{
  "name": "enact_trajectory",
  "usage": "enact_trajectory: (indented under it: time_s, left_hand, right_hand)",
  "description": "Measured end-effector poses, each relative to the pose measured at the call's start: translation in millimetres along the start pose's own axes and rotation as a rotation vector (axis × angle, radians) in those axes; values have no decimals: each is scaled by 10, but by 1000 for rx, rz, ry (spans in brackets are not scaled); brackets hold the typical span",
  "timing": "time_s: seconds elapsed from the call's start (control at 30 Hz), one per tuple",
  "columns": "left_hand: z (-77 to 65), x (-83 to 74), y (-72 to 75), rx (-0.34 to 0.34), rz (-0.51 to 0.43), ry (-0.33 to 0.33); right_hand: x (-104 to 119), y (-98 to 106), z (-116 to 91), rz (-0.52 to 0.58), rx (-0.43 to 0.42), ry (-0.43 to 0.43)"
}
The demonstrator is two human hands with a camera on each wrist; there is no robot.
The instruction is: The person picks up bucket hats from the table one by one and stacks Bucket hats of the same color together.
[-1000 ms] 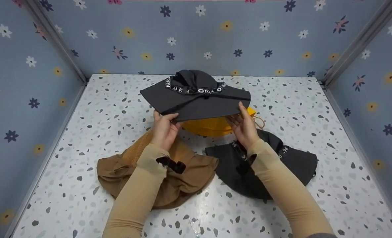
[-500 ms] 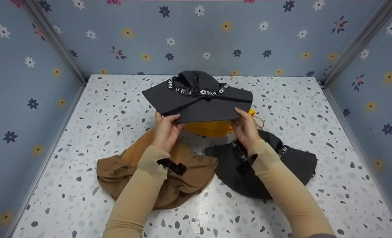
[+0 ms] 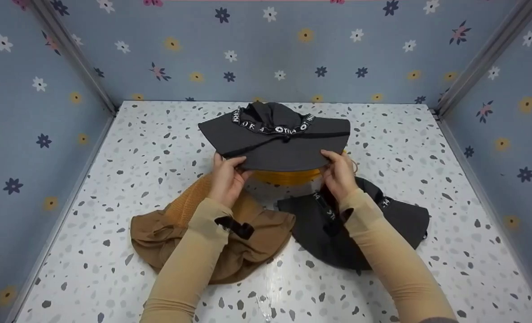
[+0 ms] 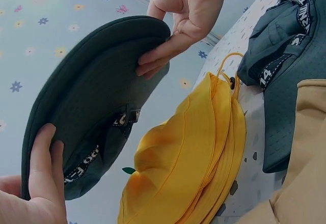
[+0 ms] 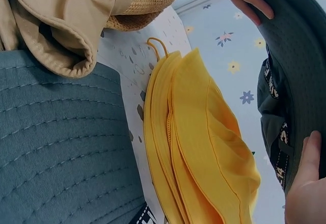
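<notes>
Both hands hold up a dark grey bucket hat (image 3: 283, 150) with a black lettered band, its wide brim toward the camera. My left hand (image 3: 227, 179) pinches the near brim edge at the left, thumb on top and fingers beneath. At the right part of that edge my right hand (image 3: 340, 175) grips the brim the same way. Under the raised hat sits a yellow hat (image 3: 288, 177), mostly covered in the head view; the left wrist view shows the yellow hat (image 4: 173, 152) apart from the held hat, with a small green leaf and a cord.
A brown hat (image 3: 257, 242) with a woven crown lies on the speckled white table (image 3: 292, 300) beneath the left forearm. Another dark grey hat (image 3: 400, 224) lies beneath the right forearm. Flower-patterned walls (image 3: 266, 54) enclose the table at the back and both sides.
The held grey hat has shifted slightly right and lower, toward the person, with both hands. The right thumb now lies closer to the near brim edge. The brown and other grey hats stay put.
</notes>
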State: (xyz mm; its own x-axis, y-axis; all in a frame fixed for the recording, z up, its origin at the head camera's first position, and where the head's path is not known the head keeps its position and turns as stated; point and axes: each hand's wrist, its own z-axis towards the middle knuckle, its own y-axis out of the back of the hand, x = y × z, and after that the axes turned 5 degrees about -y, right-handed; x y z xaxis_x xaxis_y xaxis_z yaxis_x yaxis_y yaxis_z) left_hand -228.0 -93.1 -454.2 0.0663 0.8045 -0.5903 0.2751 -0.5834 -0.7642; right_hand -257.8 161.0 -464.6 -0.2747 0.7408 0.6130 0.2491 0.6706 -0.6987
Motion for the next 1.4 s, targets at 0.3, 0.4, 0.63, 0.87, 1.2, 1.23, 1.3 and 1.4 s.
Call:
enact_trajectory:
  time_s: [0.3, 0.4, 0.63, 0.87, 1.2, 1.23, 1.3, 1.4]
  left_hand:
    - [6, 3, 24, 7, 94, 33]
    - [9, 14, 9, 0, 126, 44]
    - [31, 89, -29, 9, 103, 42]
    - [46, 173, -71, 9, 5, -17]
    - [10, 202, -100, -20, 31, -54]
    - [7, 206, -100, -24, 33, -55]
    - [4, 215, -101, -27, 30, -57]
    - [4, 226, -103, -30, 16, -56]
  right_hand:
    - [-4, 24, -30, -50, -29, 52]
    - [-4, 34, -51, -52, -32, 70]
    - [7, 75, -113, -36, -23, 101]
    - [-38, 115, -185, -36, -37, 81]
    - [-109, 127, -275, 6, 11, 54]
    - [-108, 132, -288, 5, 12, 51]
    - [-104, 139, -312, -4, 19, 50]
    - [-89, 152, -332, 2, 35, 53]
